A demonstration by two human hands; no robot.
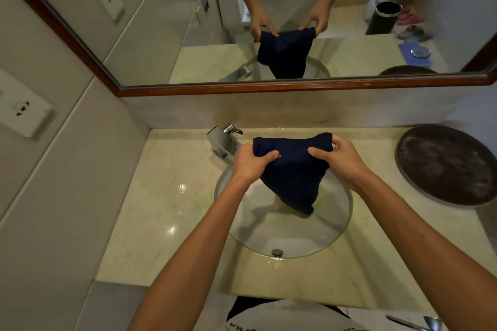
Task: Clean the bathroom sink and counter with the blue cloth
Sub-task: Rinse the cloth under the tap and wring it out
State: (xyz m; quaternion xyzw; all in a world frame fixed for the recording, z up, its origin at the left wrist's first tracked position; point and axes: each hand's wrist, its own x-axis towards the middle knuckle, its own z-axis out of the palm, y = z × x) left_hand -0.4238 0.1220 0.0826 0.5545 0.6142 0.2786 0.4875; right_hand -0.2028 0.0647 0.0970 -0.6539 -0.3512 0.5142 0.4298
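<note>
Holding the cloth (293, 169) up over the sink (333, 223), both hands pinch its top edge. Wall socket (22, 110) far left, then chrome faucet (223, 142) at the sink's back-left. Left hand (250, 164) grips the cloth's left corner, right hand (341, 161) grips the right corner, fingers curled on fabric. Cloth is dark navy, bunched, hanging to a point inside the glass bowl; drain plug (277, 252) at the near rim. Beige marble counter (161, 209) around. Dark round tray (446, 166) far right, nothing visible in it.
</note>
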